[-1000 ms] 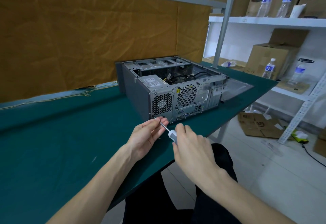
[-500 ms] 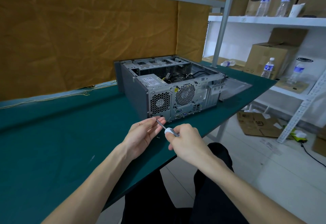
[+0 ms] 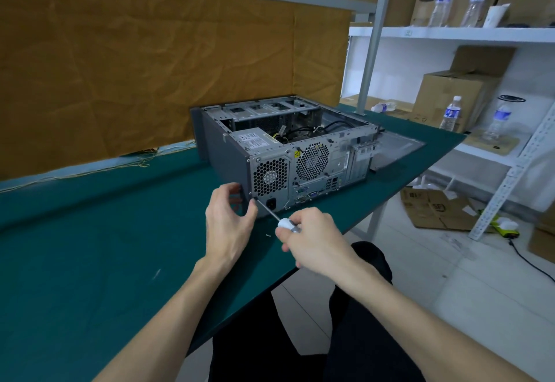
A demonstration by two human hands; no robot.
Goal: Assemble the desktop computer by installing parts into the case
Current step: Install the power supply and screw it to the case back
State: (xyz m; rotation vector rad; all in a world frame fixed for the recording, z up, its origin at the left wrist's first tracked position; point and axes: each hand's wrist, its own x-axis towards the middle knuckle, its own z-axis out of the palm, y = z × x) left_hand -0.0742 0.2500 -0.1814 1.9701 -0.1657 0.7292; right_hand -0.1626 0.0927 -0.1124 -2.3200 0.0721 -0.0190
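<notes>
1. Head view, far left: a green table (image 3: pixel 75 246) runs from the near left edge back toward an orange-brown backdrop.
2. A left forearm rises from the bottom edge, angled up and to the right, with the left hand (image 3: pixel 229 221) at the near left corner of the computer case (image 3: pixel 282 153). Its fingers are curled loosely, thumb and forefinger tips near the case corner and the tool's tip; whether they pinch anything cannot be told.
3. A screwdriver (image 3: pixel 274 215) slants up and left, its tip at the lower left corner of the case's rear panel, just beside the power socket.
4. The right hand (image 3: pixel 312 239) reaches in from the lower right, fingers wrapped tight round the white handle.
5. The case lies on its side on the table, open top upward, rear fans facing the person.
6. At far right, shelves (image 3: pixel 450 33) carry cardboard boxes and water bottles.
</notes>
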